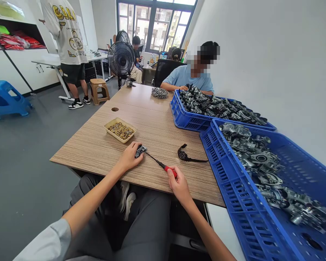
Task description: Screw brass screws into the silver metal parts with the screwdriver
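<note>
My left hand is closed around a small grey metal casting on the table, its far side partly hidden by my fingers. In my right hand is a screwdriver with a red and black handle. Its long dark shaft points left and away from me, and the tip meets the casting. Beyond my left hand stands a cream tray of brass-coloured screws. A black wristwatch lies right of the screwdriver.
Two blue crates of metal castings line the right side. A round container of small metal parts stands farther back. A person in a blue shirt sits across the wooden table. A black fan stands behind its far end.
</note>
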`<state>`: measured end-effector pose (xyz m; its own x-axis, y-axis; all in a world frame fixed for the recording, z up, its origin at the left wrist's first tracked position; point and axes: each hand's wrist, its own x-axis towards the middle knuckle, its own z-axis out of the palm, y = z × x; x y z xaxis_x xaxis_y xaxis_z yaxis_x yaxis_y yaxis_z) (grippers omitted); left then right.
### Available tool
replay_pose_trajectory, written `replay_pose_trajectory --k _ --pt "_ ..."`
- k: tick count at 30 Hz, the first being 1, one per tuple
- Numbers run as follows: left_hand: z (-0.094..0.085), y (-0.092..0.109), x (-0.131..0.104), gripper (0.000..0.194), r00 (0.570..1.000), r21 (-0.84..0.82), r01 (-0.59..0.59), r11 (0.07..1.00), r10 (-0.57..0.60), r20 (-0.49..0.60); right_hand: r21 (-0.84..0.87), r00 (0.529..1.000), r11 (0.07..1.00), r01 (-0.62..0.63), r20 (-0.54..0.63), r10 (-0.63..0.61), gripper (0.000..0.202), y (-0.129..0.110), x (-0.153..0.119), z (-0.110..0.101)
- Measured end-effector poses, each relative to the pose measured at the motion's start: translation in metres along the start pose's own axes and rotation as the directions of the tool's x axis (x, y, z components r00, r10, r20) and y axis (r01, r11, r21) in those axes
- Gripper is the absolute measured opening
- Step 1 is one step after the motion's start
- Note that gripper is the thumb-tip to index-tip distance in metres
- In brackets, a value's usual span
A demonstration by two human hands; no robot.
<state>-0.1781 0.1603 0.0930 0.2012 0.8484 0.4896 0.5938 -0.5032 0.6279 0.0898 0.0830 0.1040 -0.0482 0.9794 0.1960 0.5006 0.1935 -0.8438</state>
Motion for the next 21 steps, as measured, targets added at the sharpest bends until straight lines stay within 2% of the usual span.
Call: replay_pose_trajectory --k 9,21 --pt "-0.0011 0.0026 0.0004 0.039 1.000 0.002 0.001 1.000 -0.001 -0.003 0.062 0.999 0.998 0.008 0.045 -0.010 0.027 -0.0033 -0.0019 -0.0024" --pt "0.0002 0.0010 0.0007 0.039 1.000 -0.004 0.004 1.000 -0.004 -0.007 0.019 1.000 1.000 -0.006 0.020 0.006 0.041 0.0004 0.0009 0.0001"
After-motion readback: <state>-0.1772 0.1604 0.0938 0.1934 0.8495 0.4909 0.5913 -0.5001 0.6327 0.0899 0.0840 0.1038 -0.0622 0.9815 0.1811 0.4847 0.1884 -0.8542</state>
